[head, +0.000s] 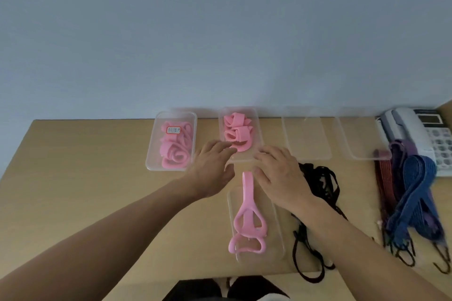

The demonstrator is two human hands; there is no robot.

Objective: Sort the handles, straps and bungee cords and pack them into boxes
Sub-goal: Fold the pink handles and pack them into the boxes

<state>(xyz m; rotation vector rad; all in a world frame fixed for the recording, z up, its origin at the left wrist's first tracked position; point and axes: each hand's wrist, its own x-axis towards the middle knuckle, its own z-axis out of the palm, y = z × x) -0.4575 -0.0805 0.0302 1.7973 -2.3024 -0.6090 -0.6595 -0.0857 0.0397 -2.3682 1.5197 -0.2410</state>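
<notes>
At the back of the tan table (73, 173), the labelled clear plastic box (152, 146) and the neighbour clear box (258, 127) are filled w/ pink straps (175, 156); 2 more clear boxes (307, 137) are unfilled. The left hand (212, 166) and right hand (281, 178) are laid flat-fingered, apart, at that box's near rim. The pink plastic handles (247, 215), black cords (318, 186) & blue-purple hooked bungee cords (413, 193) are judged unpacked yet.
</notes>
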